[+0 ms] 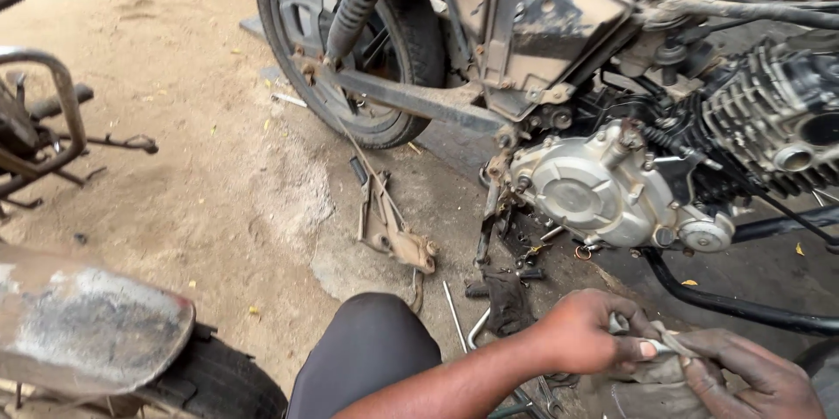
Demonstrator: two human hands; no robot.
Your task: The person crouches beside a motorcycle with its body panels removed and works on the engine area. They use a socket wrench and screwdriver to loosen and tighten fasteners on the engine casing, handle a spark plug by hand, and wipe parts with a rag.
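Both our hands pinch a grimy grey rag [651, 367] low before us: left hand [587, 332] nips its top edge, right hand [743, 375] grips underneath. Beyond our knuckles sits the motorcycle engine [612, 187]; loose parts [393, 227] lie further left.

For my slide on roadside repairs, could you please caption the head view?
Both hands, left and right, pinch a dirty cloth beside a stripped motorcycle's engine.

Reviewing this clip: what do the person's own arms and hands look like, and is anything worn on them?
Both are bare: no gloves, sleeves, watch or rings show. The left hand and its forearm are uncovered up to the frame's lower edge. The right hand looks smeared with dark grime; its arm lies out of frame.
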